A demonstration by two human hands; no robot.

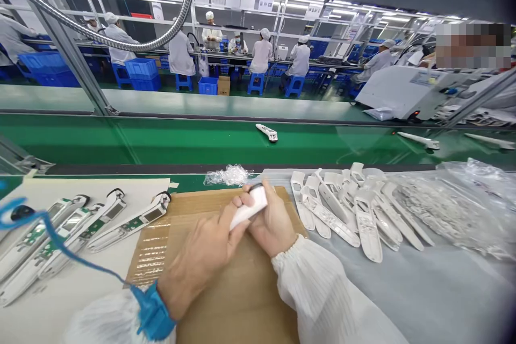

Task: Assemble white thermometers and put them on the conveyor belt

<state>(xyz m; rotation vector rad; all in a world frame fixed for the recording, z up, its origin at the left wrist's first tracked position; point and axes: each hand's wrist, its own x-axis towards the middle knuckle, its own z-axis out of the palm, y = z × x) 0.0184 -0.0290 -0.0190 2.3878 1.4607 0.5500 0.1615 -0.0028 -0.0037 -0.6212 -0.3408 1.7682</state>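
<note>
Over a cardboard sheet (234, 312), both my hands grip a white handheld device (250, 208) with a dark end, tilted up to the right. My left hand (203, 242) has its fingers wrapped round the lower end and wears a blue wrist strap (155, 312). Around the upper part closes my right hand (276, 223), its fingers partly hidden behind the device. To the left lie several open device halves (108, 215) with green circuit boards and small screens. On the right is a pile of empty white plastic shells (366, 226).
A green conveyor belt (193, 142) runs across ahead, carrying a white device (267, 133) and others farther right. Crumpled clear plastic (229, 174) lies behind the cardboard, and plastic bags (455, 215) at right. A metal hose (133, 45) hangs overhead. Co-workers (262, 54) sit beyond.
</note>
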